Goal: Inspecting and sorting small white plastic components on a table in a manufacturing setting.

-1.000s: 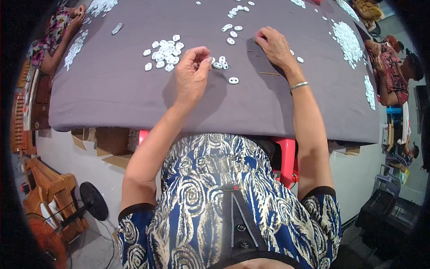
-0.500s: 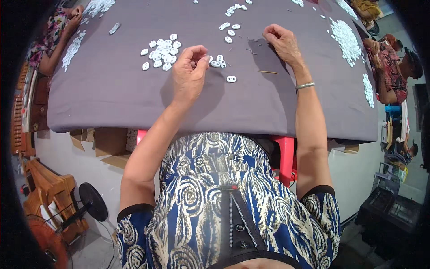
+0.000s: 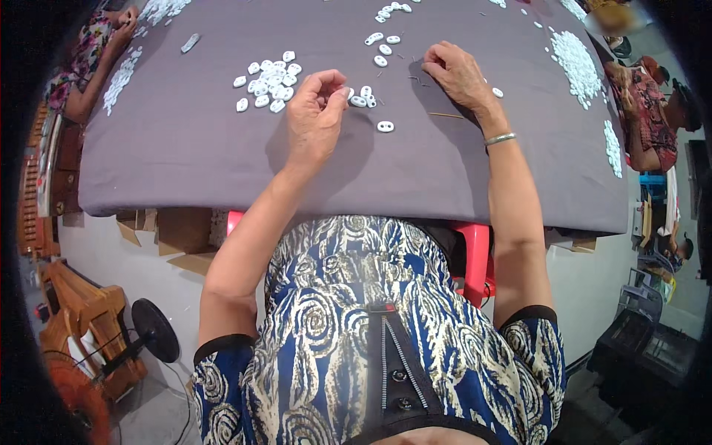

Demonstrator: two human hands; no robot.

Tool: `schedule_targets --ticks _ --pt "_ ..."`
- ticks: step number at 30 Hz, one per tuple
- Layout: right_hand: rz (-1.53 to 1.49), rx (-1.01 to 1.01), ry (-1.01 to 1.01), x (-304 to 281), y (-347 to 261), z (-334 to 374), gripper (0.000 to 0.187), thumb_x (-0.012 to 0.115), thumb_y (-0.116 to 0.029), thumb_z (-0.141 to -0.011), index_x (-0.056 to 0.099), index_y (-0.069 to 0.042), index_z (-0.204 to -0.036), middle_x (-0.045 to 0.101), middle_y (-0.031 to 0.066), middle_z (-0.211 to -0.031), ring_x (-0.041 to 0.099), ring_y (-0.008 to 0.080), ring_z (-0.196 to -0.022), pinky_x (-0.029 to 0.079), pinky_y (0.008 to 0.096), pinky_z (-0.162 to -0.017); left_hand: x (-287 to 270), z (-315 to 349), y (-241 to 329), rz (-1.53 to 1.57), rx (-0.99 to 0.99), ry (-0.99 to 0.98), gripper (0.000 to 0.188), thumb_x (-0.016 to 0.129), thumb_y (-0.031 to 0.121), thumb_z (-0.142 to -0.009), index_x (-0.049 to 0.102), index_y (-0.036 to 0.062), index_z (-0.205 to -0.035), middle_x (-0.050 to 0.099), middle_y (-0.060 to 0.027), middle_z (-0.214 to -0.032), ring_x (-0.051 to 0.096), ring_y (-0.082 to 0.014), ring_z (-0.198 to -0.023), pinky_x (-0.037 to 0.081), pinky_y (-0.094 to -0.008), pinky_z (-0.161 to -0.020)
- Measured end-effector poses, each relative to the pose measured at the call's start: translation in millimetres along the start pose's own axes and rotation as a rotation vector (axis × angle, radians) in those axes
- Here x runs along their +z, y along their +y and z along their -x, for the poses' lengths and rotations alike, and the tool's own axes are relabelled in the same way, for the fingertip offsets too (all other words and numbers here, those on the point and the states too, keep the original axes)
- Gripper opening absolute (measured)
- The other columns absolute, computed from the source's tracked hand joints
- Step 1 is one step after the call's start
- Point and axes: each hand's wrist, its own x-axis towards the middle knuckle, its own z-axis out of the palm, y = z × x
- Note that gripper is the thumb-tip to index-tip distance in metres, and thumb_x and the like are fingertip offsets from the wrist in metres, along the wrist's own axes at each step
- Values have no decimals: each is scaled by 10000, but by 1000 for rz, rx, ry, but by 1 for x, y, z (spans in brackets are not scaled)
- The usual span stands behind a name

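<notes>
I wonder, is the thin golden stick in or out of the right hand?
Out: the golden stick lies on the cloth, apart from the fingers of the right hand.

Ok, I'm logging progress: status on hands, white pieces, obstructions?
Left hand: fingertips at a white piece, grip unclear. Right hand: fingers together near dark bits, grip unclear. White pile left of left hand. Thin stick near right wrist.

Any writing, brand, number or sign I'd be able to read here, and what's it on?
None readable.
White pieces: dark spots, no lettering I can make out.
Small red patch on the patterned garment: too small to tell whether it bears text.
</notes>
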Motion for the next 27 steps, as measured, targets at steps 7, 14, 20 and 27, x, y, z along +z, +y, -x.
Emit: schedule_targets --ticks 7,14,20,27 --pt "-388 295 7 -11 -7 -2 173 561 -194 -862 585 -24 -883 511 6 -661 451 107 -609 407 261 -577 0 0 -1 25 13 2 170 595 30 -876 603 17 -1045 582 1 -866 525 -36 -682 403 -168 -533" --pt "-400 297 -59 -11 -8 -1 184 552 -200 -860 597 -23 -878 510 -3 -648 456 88 -609 404 256 -570 0 0 0 20 -17 -5 169 591 25 -876 603 19 -1045 575 4 -873 525 -35 -684 399 -165 -533" --pt "-333 297 108 -14 3 -2 182 595 -209 -843 620 -28 -845 547 -1 -658 467 61 -591 402 235 -554 -1 -1 -2 21 -4 -7 173 595 22 -871 604 23 -1044 576 7 -872 523 -29 -685 392 -161 -528" --pt "-403 282 108 -10 9 -1 117 654 -141 -836 610 -33 -823 504 -50 -675 470 29 -659 393 199 -591 0 0 0 18 -2 -8 169 595 27 -871 604 17 -1039 581 2 -877 520 -27 -680 391 -158 -522"
